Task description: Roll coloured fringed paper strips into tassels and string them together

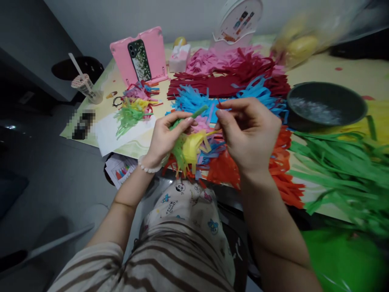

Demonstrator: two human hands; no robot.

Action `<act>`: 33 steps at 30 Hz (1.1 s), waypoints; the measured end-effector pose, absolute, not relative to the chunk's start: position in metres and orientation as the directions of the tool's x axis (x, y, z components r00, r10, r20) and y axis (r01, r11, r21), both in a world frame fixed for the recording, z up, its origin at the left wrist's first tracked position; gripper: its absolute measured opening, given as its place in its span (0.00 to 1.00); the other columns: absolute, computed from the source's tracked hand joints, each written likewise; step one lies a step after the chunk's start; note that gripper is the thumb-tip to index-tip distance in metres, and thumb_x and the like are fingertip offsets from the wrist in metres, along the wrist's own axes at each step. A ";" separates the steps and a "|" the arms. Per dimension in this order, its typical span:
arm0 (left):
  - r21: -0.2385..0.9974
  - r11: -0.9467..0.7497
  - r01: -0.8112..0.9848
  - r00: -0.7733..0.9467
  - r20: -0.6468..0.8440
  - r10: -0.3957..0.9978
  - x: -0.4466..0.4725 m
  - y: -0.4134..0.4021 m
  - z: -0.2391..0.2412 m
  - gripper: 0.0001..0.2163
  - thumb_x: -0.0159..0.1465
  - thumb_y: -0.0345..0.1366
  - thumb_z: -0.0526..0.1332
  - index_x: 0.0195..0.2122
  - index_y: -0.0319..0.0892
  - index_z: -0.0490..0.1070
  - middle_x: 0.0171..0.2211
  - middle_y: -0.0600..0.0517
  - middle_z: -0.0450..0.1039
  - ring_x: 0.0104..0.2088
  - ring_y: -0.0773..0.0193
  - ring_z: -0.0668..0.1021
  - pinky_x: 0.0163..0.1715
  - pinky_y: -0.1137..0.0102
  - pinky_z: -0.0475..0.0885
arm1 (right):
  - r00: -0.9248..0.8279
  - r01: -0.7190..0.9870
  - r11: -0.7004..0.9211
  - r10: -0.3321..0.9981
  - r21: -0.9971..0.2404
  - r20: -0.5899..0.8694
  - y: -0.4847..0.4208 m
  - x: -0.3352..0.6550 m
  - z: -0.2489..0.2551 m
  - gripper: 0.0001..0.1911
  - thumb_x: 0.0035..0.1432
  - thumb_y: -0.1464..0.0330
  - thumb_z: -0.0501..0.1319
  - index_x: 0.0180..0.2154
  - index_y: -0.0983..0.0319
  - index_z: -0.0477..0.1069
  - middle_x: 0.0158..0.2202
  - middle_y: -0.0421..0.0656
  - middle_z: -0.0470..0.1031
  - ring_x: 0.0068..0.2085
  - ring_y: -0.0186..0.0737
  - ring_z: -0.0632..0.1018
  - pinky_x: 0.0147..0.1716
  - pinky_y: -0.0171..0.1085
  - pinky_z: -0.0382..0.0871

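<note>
My left hand (pixel 165 136) is closed around a bundle of looped paper strips (pixel 190 150) in yellow, green, pink and orange, held just above the table's near edge. A green strip sticks up from between its thumb and fingers. My right hand (pixel 247 129) is beside it, fingers pinched on a thin red paper strip (pixel 219 104) at the fingertips. Both hands hover over heaps of cut paper strips: blue (pixel 194 99), dark red (pixel 225 83), pink (pixel 212 61), orange (pixel 282 162) and green (pixel 343 166).
A dark bowl (pixel 326 106) stands at the right. A phone on a pink stand (pixel 142 56) is at the back left, a tissue box (pixel 180 56) beside it. A small pile of finished strips (pixel 133 107) lies on white paper (pixel 112 134). A plastic cup (pixel 86 87) is at the far left.
</note>
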State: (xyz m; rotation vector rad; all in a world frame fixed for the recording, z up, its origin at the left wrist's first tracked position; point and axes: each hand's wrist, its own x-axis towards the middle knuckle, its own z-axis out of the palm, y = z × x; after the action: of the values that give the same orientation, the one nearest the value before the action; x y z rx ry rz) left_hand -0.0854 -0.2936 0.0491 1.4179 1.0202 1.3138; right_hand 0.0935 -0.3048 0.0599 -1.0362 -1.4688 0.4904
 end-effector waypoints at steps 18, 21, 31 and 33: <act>0.980 -0.121 -0.159 0.115 0.140 0.984 -0.088 -0.294 0.038 0.19 0.63 0.54 0.69 0.47 0.47 0.78 0.33 0.53 0.79 0.28 0.67 0.80 0.30 0.68 0.79 | 0.016 0.465 0.471 0.842 -0.750 0.538 -0.315 0.085 0.057 0.06 0.62 0.64 0.65 0.36 0.58 0.81 0.20 0.36 0.69 0.21 0.32 0.67 0.23 0.35 0.58; 0.982 -0.129 -0.142 0.105 0.144 0.984 -0.088 -0.293 0.037 0.18 0.64 0.54 0.68 0.48 0.48 0.78 0.33 0.53 0.79 0.28 0.67 0.80 0.30 0.68 0.79 | -0.003 0.467 0.472 0.846 -0.747 0.533 -0.316 0.085 0.058 0.06 0.61 0.64 0.65 0.36 0.58 0.81 0.20 0.36 0.69 0.21 0.32 0.67 0.23 0.34 0.58; 0.961 -0.275 -0.016 0.131 0.275 0.953 -0.087 -0.301 0.048 0.16 0.62 0.50 0.72 0.37 0.42 0.78 0.32 0.53 0.80 0.30 0.68 0.80 0.34 0.71 0.77 | -0.094 0.183 0.392 0.920 -0.902 0.381 -0.298 0.090 0.047 0.17 0.62 0.55 0.68 0.47 0.57 0.77 0.21 0.34 0.72 0.19 0.33 0.70 0.20 0.34 0.64; 0.932 -0.354 0.081 0.168 0.338 0.926 -0.089 -0.302 0.048 0.17 0.62 0.51 0.72 0.36 0.41 0.79 0.34 0.51 0.81 0.33 0.67 0.81 0.37 0.70 0.76 | -0.190 0.054 0.311 0.936 -0.949 0.296 -0.292 0.092 0.041 0.19 0.60 0.52 0.69 0.45 0.57 0.77 0.22 0.35 0.75 0.18 0.33 0.71 0.17 0.34 0.64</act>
State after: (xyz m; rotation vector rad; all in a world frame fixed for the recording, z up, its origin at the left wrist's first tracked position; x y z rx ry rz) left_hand -0.0886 -0.3021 0.0478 1.6194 0.9840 1.2894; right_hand 0.0919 -0.2916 0.0409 -0.9419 -1.5321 1.0592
